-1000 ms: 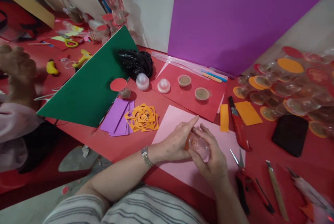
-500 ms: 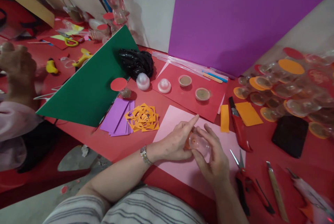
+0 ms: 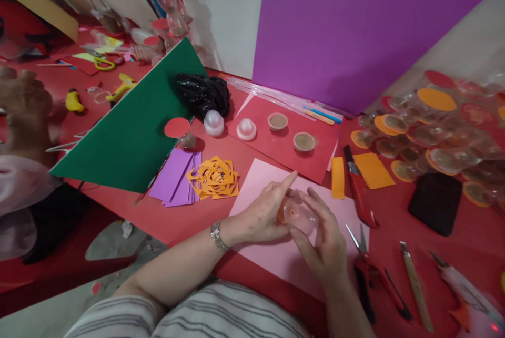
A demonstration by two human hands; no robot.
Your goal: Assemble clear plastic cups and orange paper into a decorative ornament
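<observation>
Above a pink sheet (image 3: 256,254), both my hands hold a clear plastic cup (image 3: 300,218) lying on its side. An orange disc (image 3: 282,211) shows at its left end, mostly hidden by my left hand (image 3: 262,214). That hand presses its palm side against the disc end, its index finger stretched up and away. With thumb and fingers, my right hand (image 3: 325,238) grips the cup's right side. Beyond the sheet, two small cups of sand (image 3: 304,141) and a clear dome-shaped piece (image 3: 246,129) stand on a red sheet (image 3: 272,154).
Red-handled scissors (image 3: 366,264), a wooden-handled cutter (image 3: 416,285), a red utility knife (image 3: 361,196) and a black phone (image 3: 436,203) lie rightward. Stacked hourglasses (image 3: 445,138) crowd the right back. A green board (image 3: 134,133) leans left; past it is another person's hand (image 3: 26,101).
The view has shifted slightly, moving the whole scene a little left. My hands keep nearly the same hold on the cup.
</observation>
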